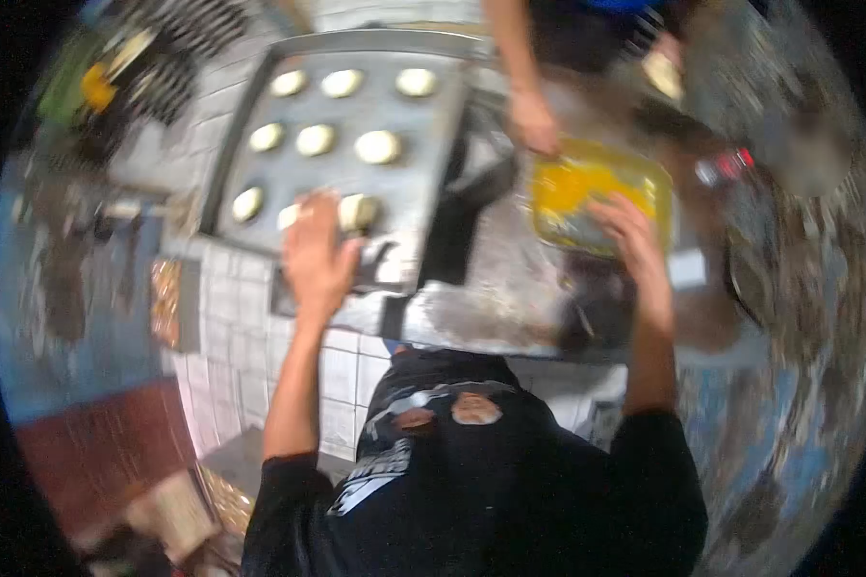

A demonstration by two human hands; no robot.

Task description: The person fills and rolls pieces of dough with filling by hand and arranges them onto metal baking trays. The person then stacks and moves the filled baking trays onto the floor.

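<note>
My left hand (318,255) reaches over the near edge of a metal baking tray (404,192), fingers stretched out flat over a pale dough piece (287,216) that they partly hide. Another dough piece (358,212) lies just right of these fingers. Several more round pieces sit in rows, such as one dough piece (377,147) farther up. My right hand (630,231) is at a yellowish plastic tub (666,183) with bright yellow liquid (577,188) in it. Its fingers extend over the liquid, blurred, and I see nothing held in them.
Another person's hand (536,123) touches the tub's far left corner. The tub stands on a worn metal table (500,313). A small red-and-clear object (725,166) and a whitish block (686,269) lie to its right. White tiles (250,327) show below the tray.
</note>
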